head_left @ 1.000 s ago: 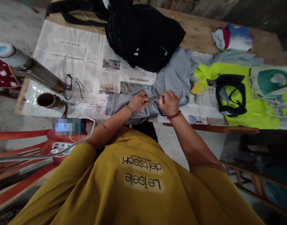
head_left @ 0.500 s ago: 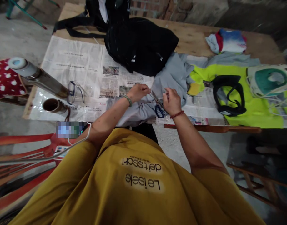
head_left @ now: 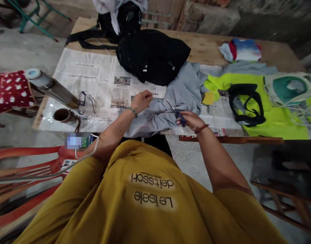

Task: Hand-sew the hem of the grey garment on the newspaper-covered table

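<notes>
My right hand [head_left: 191,120] is closed round the dark blue handles of a pair of scissors [head_left: 174,109], whose blades point up and to the left over the grey cloth. The grey garment [head_left: 158,117] lies crumpled across the table in front of me. Above its left part is my left hand [head_left: 142,101], its fingers curled and pinched together; whatever is between the fingertips is too small to make out. The black backpack [head_left: 152,56] lies just beyond the garment.
Newspaper [head_left: 94,73] covers much of the wooden table. To the left stand a thermos [head_left: 55,89], a brown mug [head_left: 65,117] and glasses [head_left: 84,102]. On the right, a green-and-white iron [head_left: 290,88] and a black strap [head_left: 247,105] lie on a yellow garment [head_left: 280,122].
My right hand has moved lower and right, now gripping the scissors by their handles. My left hand has drawn back left, away from the scissors. The view has shifted slightly.
</notes>
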The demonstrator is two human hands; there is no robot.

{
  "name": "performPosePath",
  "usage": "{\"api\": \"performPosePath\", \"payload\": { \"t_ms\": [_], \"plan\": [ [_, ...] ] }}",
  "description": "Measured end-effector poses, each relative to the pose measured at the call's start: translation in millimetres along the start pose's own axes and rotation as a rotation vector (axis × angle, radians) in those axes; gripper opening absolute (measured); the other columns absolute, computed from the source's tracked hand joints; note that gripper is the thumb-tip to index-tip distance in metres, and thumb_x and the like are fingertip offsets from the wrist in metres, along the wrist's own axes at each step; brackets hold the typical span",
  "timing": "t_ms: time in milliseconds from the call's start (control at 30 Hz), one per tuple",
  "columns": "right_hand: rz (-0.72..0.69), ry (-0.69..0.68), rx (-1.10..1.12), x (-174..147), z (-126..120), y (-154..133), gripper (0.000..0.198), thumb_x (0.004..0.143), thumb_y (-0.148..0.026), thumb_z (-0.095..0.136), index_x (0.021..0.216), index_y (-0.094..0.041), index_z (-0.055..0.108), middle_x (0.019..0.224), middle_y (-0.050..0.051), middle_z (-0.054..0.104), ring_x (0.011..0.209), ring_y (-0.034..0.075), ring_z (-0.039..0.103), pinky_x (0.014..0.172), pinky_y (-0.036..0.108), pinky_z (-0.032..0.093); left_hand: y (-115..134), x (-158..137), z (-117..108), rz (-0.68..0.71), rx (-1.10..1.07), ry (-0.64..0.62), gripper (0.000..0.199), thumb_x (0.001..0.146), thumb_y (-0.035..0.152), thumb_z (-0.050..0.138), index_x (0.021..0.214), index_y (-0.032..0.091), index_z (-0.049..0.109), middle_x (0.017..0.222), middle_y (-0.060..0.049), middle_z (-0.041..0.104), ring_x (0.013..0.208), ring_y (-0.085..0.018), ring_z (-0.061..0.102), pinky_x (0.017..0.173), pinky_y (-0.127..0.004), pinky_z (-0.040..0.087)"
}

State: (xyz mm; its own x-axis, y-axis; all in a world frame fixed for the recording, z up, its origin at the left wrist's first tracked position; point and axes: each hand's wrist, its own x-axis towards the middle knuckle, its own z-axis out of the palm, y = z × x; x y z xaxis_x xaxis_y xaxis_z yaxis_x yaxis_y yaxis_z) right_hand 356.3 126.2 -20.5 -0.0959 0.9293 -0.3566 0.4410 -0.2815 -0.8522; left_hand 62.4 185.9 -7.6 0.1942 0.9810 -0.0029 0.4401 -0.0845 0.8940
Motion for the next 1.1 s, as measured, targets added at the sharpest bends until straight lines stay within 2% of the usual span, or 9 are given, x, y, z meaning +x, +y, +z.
{"api": "performPosePath", "payload": {
  "t_ms": [67, 167, 267, 400, 533, 600, 700, 867, 1100],
  "plan": [
    [0.022, -0.094, 0.203, -13.7, -10.3, -3.8, 0.037, 0.07, -0.053, 0.07, 0.088, -0.023, 0.059, 0.079, 0.005, 0.066, 0.069, 0.021, 0.063, 0.061, 0.035, 0.052, -4.7, -12.1, 2.0, 0.097, 0.1, -0.085, 0.021, 0.086, 0.014, 0.058, 0.102, 0.017, 0.071, 0.096, -0.005, 0.07, 0.085, -0.015, 0.068, 0.08, -0.024, 0.054],
    [-0.075, -0.081, 0.25, -37.5, -16.3, -10.1, 0.049, 0.076, -0.065, 0.057, 0.106, -0.026, 0.061, 0.092, 0.006, 0.068, 0.073, 0.02, 0.062, 0.064, 0.036, 0.051, -0.7, -28.8, 12.0, 0.297, 0.276, -0.274, 0.035, 0.081, 0.007, 0.059, 0.109, 0.021, 0.074, 0.12, -0.007, 0.069, 0.105, -0.019, 0.067, 0.095, -0.028, 0.051],
    [-0.12, -0.053, 0.194, -54.7, -14.4, -18.3, 0.069, 0.08, -0.081, 0.041, 0.119, -0.027, 0.061, 0.095, 0.008, 0.069, 0.073, 0.021, 0.062, 0.064, 0.039, 0.052, 12.5, -36.5, 29.5, 0.294, 0.464, -0.346, 0.04, 0.085, 0.02, 0.067, 0.124, 0.025, 0.069, 0.135, -0.008, 0.062, 0.107, -0.023, 0.066, 0.093, -0.032, 0.052],
    [-0.099, -0.121, 0.282, -66.4, -11.6, -31.4, 0.08, 0.064, -0.085, 0.068, 0.116, -0.025, 0.063, 0.091, 0.007, 0.068, 0.074, 0.022, 0.066, 0.07, 0.04, 0.056, 24.9, -32.7, 51.9, 0.049, 0.596, -0.275, 0.042, 0.087, 0.048, 0.069, 0.112, 0.014, 0.072, 0.123, -0.018, 0.064, 0.1, -0.031, 0.067, 0.085, -0.039, 0.054],
    [-0.072, -0.124, 0.383, -69.7, -16.3, -35.3, 0.08, 0.055, -0.075, 0.084, 0.113, -0.025, 0.06, 0.091, 0.005, 0.069, 0.081, 0.024, 0.071, 0.082, 0.042, 0.06, 18.5, -20.2, 53.5, 0.086, 0.562, -0.293, 0.014, 0.085, 0.021, 0.064, 0.077, 0.015, 0.073, 0.097, -0.014, 0.07, 0.092, -0.027, 0.067, 0.081, -0.033, 0.052],
    [-0.026, -0.099, 0.273, -66.9, -20.9, -30.6, 0.074, 0.059, -0.071, 0.084, 0.111, -0.025, 0.059, 0.087, 0.003, 0.069, 0.079, 0.023, 0.071, 0.081, 0.041, 0.06, 13.0, -12.5, 45.3, 0.107, 0.442, -0.266, 0.014, 0.079, 0.015, 0.064, 0.066, 0.016, 0.07, 0.079, -0.009, 0.068, 0.083, -0.022, 0.065, 0.076, -0.029, 0.051],
    [-0.037, 0.024, -0.154, -58.8, -27.2, -20.9, 0.061, 0.063, -0.061, 0.082, 0.107, -0.023, 0.061, 0.075, 0.0, 0.065, 0.072, 0.022, 0.067, 0.072, 0.037, 0.057, 10.0, -3.2, 27.9, 0.039, 0.249, -0.249, 0.017, 0.074, 0.016, 0.069, 0.058, 0.018, 0.064, 0.057, -0.003, 0.058, 0.063, -0.017, 0.058, 0.061, -0.026, 0.046],
    [-0.364, 0.077, -0.777, -48.3, -34.3, -21.8, 0.058, 0.066, -0.045, 0.083, 0.116, -0.02, 0.067, 0.105, 0.011, 0.07, 0.095, 0.03, 0.066, 0.087, 0.044, 0.055, 18.7, -1.5, -0.3, -0.216, -0.027, -0.247, 0.018, 0.076, 0.021, 0.069, 0.059, 0.018, 0.064, 0.046, 0.003, 0.045, 0.041, -0.009, 0.041, 0.047, -0.023, 0.033],
    [-0.492, 0.037, -1.101, -33.5, -25.6, -55.2, 0.057, 0.07, -0.045, 0.083, 0.12, -0.021, 0.066, 0.112, 0.013, 0.068, 0.101, 0.032, 0.063, 0.088, 0.043, 0.051, 35.6, -12.4, -19.4, 0.014, 0.165, -0.113, 0.011, 0.072, 0.015, 0.066, 0.061, 0.016, 0.068, 0.056, 0.0, 0.056, 0.058, -0.013, 0.053, 0.062, -0.026, 0.044]
  ]
}}
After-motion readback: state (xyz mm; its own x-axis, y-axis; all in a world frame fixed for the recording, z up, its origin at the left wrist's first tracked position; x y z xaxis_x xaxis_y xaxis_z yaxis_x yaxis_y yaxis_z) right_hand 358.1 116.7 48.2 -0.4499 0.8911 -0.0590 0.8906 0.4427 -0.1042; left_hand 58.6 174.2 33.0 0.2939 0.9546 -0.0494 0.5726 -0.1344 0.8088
